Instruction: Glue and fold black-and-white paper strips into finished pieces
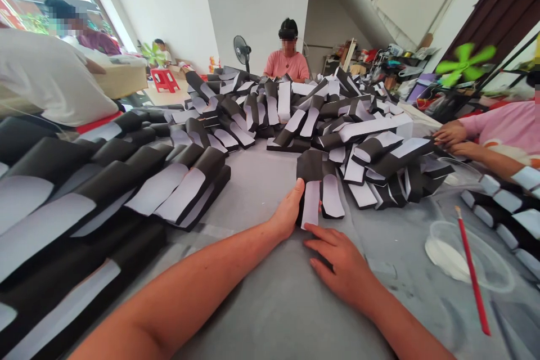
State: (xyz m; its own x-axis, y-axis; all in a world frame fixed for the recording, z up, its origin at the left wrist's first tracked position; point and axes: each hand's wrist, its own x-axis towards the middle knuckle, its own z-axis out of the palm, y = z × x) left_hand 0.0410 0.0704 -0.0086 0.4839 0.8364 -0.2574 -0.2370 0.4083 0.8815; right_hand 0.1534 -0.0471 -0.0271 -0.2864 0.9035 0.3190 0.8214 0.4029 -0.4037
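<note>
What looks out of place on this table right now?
The black-and-white pieces in the middle lie in a jumbled heap, tilted every way, unlike the neat overlapping rows on the left. Nothing looks spilled or torn.

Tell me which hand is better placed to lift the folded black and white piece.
Probably the left hand: its thumb seems to touch the piece, while the right hand lies lower on the grey sheet, fingertips only near its end.

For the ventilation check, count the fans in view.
3: a black pedestal fan at the back wall, a green-bladed fan at right, another green-bladed fan far left. Clutter may hide more.
</note>
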